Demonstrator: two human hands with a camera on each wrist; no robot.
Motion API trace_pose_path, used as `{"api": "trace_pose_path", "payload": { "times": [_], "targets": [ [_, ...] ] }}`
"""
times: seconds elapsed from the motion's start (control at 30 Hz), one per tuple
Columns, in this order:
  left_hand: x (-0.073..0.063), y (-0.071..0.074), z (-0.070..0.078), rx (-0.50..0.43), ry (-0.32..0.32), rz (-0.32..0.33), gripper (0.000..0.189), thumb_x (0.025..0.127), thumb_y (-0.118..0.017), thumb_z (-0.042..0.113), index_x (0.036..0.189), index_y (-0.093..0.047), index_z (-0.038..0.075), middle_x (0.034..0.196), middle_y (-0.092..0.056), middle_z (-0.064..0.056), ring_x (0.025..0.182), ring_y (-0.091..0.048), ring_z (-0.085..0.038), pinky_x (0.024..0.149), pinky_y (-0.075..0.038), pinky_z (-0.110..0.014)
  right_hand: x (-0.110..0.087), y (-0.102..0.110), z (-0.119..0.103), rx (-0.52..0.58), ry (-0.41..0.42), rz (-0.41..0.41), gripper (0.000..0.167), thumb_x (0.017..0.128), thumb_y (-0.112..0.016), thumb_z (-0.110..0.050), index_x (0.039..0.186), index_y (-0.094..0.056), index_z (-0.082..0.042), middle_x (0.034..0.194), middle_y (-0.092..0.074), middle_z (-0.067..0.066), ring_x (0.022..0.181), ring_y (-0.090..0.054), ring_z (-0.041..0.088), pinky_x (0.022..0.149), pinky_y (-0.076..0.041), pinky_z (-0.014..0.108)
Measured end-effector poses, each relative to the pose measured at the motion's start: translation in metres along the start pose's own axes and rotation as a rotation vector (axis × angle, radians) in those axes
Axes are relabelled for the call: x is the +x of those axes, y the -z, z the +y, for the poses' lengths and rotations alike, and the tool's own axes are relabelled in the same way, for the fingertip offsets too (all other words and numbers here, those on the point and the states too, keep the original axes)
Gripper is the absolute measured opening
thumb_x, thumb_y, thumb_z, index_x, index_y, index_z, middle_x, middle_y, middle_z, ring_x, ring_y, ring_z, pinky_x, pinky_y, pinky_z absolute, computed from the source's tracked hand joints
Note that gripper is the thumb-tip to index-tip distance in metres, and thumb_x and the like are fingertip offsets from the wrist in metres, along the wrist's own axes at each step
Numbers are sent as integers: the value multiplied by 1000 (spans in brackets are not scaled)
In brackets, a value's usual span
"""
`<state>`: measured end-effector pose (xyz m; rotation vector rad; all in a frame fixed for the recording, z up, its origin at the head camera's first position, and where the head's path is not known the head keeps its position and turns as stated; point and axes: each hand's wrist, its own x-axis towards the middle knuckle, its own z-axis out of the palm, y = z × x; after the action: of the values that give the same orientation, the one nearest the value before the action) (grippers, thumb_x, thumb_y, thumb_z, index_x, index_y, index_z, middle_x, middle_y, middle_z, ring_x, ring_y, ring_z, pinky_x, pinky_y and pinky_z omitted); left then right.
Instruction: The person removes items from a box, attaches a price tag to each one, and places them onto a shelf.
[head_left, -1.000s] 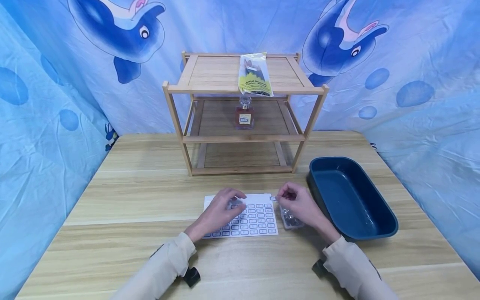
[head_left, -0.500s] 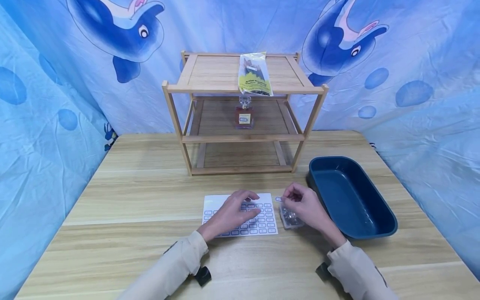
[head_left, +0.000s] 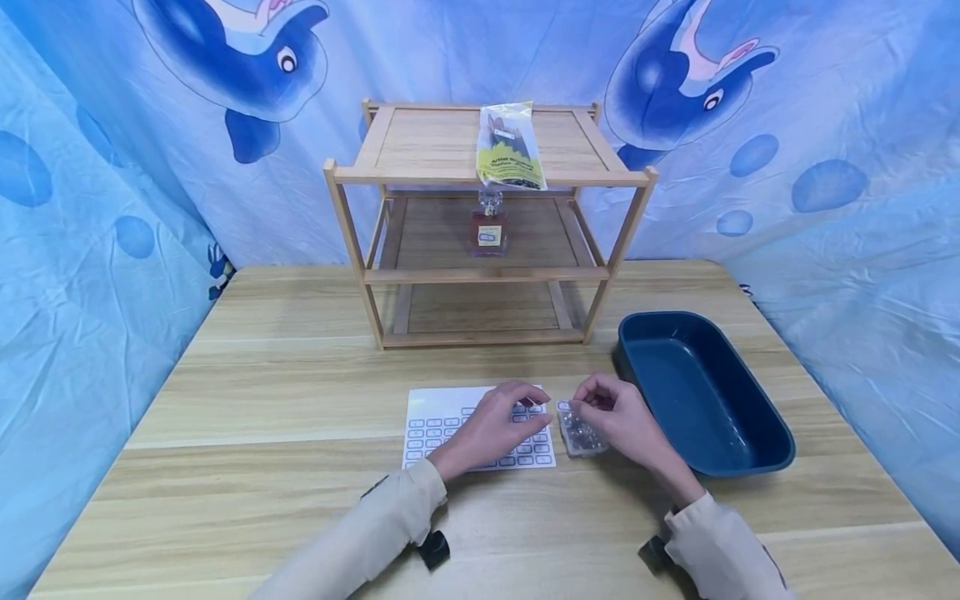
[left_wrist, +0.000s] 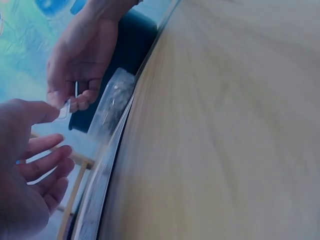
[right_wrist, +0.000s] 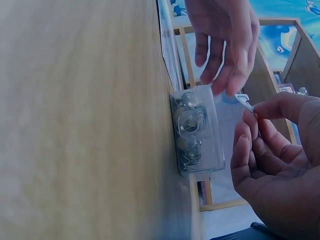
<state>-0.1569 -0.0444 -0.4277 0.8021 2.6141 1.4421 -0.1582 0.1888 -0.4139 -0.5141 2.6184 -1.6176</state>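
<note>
My right hand (head_left: 617, 417) pinches a small white label sticker (right_wrist: 243, 101) with a dark printed border between thumb and fingertips. It hovers above a small clear plastic box (head_left: 582, 438) filled with small shiny pieces, whose kind I cannot tell. Just left of the sticker, my left hand (head_left: 498, 427) has its fingers spread and relaxed, holding nothing. In the left wrist view its thumb tip comes close to the sticker; whether they touch is unclear. Beneath the left hand lies a white sheet of label stickers (head_left: 442, 400), partly covered by hand and wrist.
A wooden shelf rack (head_left: 487, 275) stands behind the sheet. On its middle tier is a perfume bottle (head_left: 489, 229) bearing a label; a yellow-and-clear packet (head_left: 512, 150) lies on top. A dark blue basin (head_left: 701, 400) sits right of my right hand.
My left hand has moved right across the sheet, toward the right hand. The right hand, with the sticker, has shifted slightly right and nearer me, away from the sheet.
</note>
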Motion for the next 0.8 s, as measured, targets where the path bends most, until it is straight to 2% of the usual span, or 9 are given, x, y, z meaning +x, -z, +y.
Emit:
{"api": "trace_pose_path", "payload": {
  "times": [0.13, 0.3, 0.53, 0.8],
  "targets": [
    [7, -10, 2, -43, -35, 37, 15, 99, -70, 13, 111, -74, 5, 108, -71, -3, 101, -65, -15, 91, -53, -30, -1, 1, 3, 19, 10, -5, 6, 92, -72, 1, 96, -68, -1, 88, -64, 6, 78, -59, 20, 68, -49, 25],
    [11, -18, 3, -101, -66, 78, 7, 97, -70, 4, 101, -75, 3, 97, -72, -2, 91, -65, -13, 83, -55, -28, -2, 2, 4, 41, 32, -7, 7, 91, -72, 2, 95, -67, 1, 88, -64, 7, 78, -59, 19, 68, -50, 25],
    [14, -22, 4, -117, -22, 77, 7, 97, -68, 3, 100, -75, 3, 95, -71, -2, 88, -64, -13, 81, -54, -26, -4, 2, 2, 48, 16, 0, 7, 91, -72, 2, 95, -67, 2, 89, -65, 7, 78, -60, 20, 69, -50, 25],
    [16, -27, 8, -109, 33, 52, 8, 95, -68, 4, 98, -76, 3, 91, -71, -1, 83, -64, -8, 77, -54, -23, -10, 3, 2, -68, -37, 28, 5, 93, -72, -1, 94, -67, -2, 87, -64, 4, 79, -59, 20, 70, -50, 26]
  ]
}}
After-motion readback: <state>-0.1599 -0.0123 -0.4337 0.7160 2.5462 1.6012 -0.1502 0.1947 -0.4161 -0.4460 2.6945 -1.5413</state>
